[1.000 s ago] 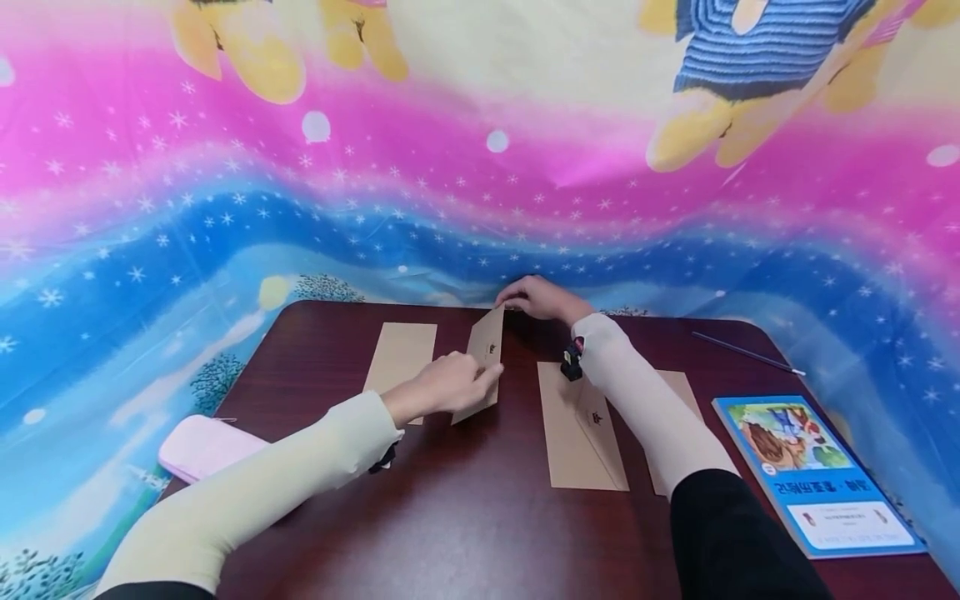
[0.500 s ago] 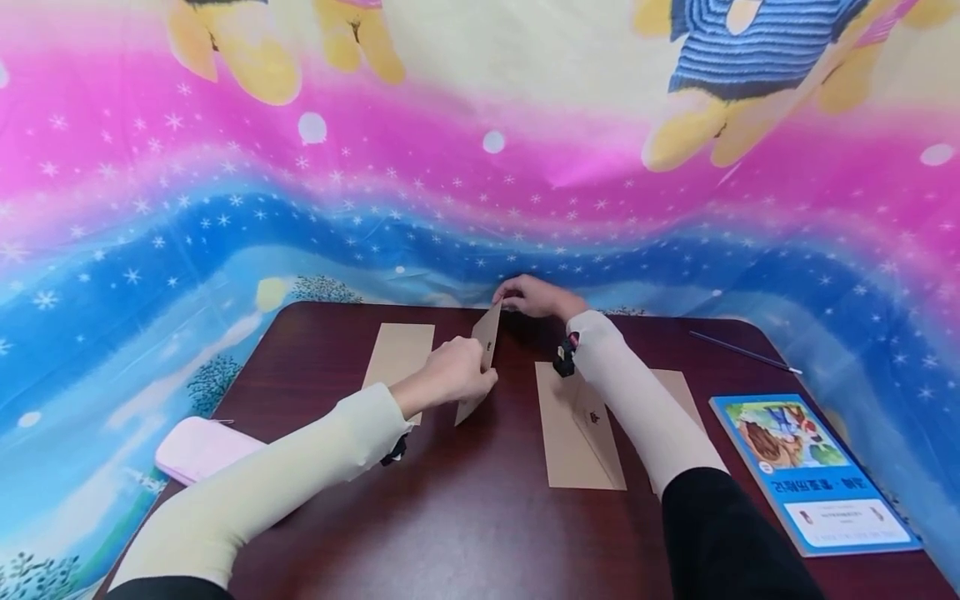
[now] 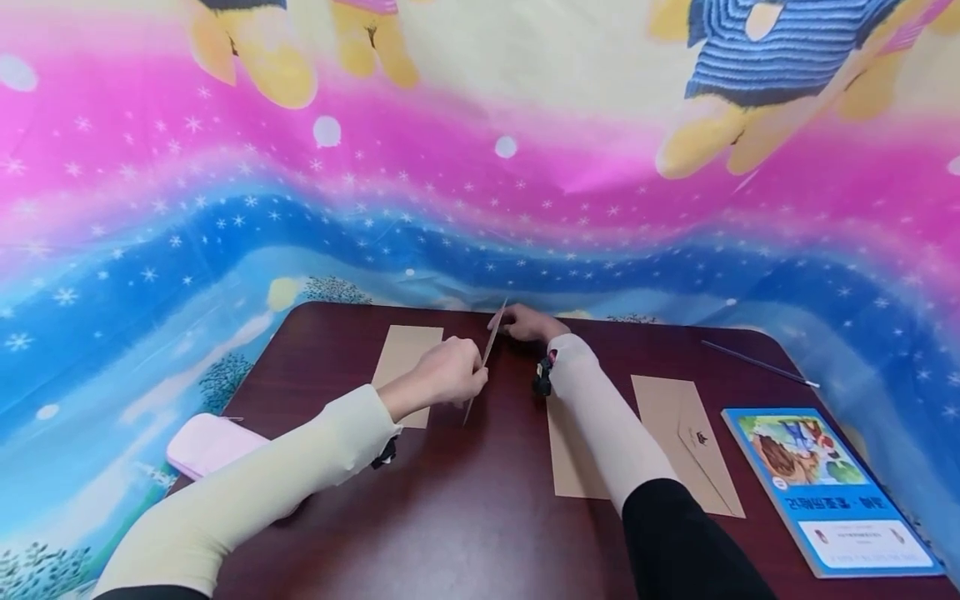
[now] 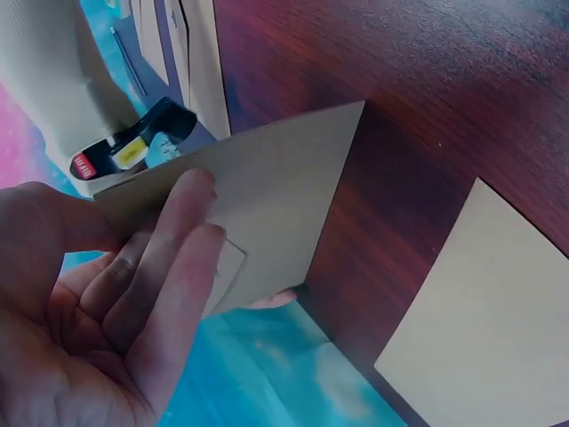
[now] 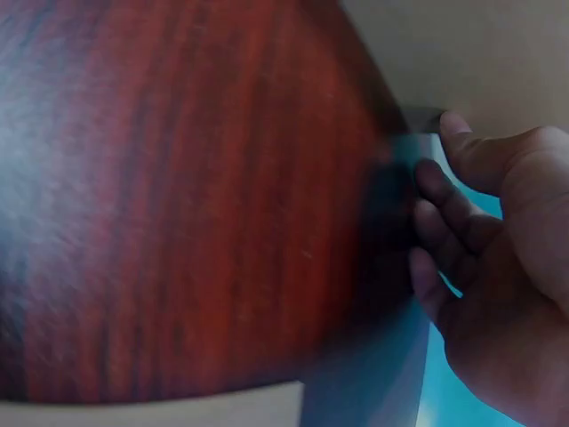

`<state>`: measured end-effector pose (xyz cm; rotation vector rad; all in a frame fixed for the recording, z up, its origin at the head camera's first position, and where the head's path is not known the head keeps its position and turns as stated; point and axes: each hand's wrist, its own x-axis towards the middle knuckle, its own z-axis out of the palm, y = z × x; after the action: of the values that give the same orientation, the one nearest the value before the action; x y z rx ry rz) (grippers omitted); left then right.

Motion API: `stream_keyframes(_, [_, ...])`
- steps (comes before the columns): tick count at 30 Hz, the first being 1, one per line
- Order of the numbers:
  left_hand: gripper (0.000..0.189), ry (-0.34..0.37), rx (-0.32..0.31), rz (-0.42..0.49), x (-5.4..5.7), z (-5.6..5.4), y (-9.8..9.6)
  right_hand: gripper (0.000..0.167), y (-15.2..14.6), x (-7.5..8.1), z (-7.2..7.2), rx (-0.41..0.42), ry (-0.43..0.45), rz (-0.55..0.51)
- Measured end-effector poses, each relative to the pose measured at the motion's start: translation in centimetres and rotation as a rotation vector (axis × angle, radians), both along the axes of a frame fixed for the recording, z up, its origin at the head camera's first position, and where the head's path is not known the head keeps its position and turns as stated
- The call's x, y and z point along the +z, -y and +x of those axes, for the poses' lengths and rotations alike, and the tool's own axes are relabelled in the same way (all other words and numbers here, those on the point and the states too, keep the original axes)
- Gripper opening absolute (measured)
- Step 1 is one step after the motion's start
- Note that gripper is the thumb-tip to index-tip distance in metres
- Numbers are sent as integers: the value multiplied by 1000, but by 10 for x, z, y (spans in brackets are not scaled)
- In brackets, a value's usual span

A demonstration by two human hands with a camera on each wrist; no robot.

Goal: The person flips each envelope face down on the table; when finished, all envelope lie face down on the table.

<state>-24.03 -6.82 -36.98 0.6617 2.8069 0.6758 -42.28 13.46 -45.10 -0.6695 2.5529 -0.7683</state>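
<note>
A brown paper envelope (image 3: 492, 335) stands nearly edge-on above the table in the head view. Its broad face (image 4: 289, 182) shows in the left wrist view, with a small pale flap or card partly behind the fingers. My left hand (image 3: 448, 372) pinches it along the near upper edge between thumb and fingers. At the far end my right hand (image 3: 529, 323) holds it; in the right wrist view the thumb lies against the paper and the fingers are bent. Another envelope (image 3: 405, 350) lies flat left of my left hand.
Right of centre lie two more envelopes, one (image 3: 573, 467) partly under my right forearm, the other (image 3: 693, 442) showing its flap. A blue book (image 3: 832, 492), a thin stick (image 3: 757, 362) and a pink case (image 3: 213, 446) rest on the dark table (image 3: 465, 517).
The held envelope has turned from showing its printed face to nearly edge-on. My right hand has moved slightly lower and nearer, and its forearm has shifted left, uncovering the rightmost envelope.
</note>
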Motion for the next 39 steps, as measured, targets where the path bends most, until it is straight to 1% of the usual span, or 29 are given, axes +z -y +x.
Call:
stream_keyframes(4, [56, -9, 8, -26, 3, 0, 3, 26, 5, -3, 1, 7, -16, 33])
stream_keyframes(7, [56, -20, 22, -33, 4, 0, 6, 22, 3, -3, -1, 15, -18, 35])
stream_keyframes(10, [56, -54, 28, -34, 2, 0, 9, 24, -5, 0, -3, 15, -4, 25])
stream_keyframes(13, [57, -89, 31, -31, 0, 1, 11, 28, -18, 5, -4, 3, 31, -10])
stream_keyframes(15, [58, -82, 33, -25, -1, 0, 13, 32, -25, 9, -4, -4, 62, -37])
stream_keyframes(19, [55, -9, 51, -9, -4, 0, 15, 36, -36, 17, -4, -21, 82, -53])
stream_keyframes(22, [52, -18, 55, -27, -8, -1, 16, 36, -41, 20, -5, -51, 103, -70])
stream_keyframes(24, [52, -41, 60, -56, -12, -2, 16, 35, -44, 22, -6, -71, 118, -87])
stream_keyframes(26, [54, -40, 66, -98, -16, -4, 16, 35, -43, 23, -7, -77, 112, -96])
stream_keyframes(28, [53, 0, 79, -142, -20, -6, 16, 35, -41, 23, -7, -81, 97, -105])
stream_keyframes(31, [51, 66, 81, -205, -27, -8, 14, 32, -37, 21, -5, -69, 61, -110])
stream_keyframes(35, [45, 104, 76, -300, -36, -9, 10, 27, -31, 21, 0, -59, 27, -112])
stream_keyframes(37, [38, 119, 80, -348, -38, -10, 7, 25, -28, 22, 3, -66, 7, -106])
stream_keyframes(39, [24, 128, 86, -385, -39, -10, 5, 24, -25, 22, 5, -74, -9, -93])
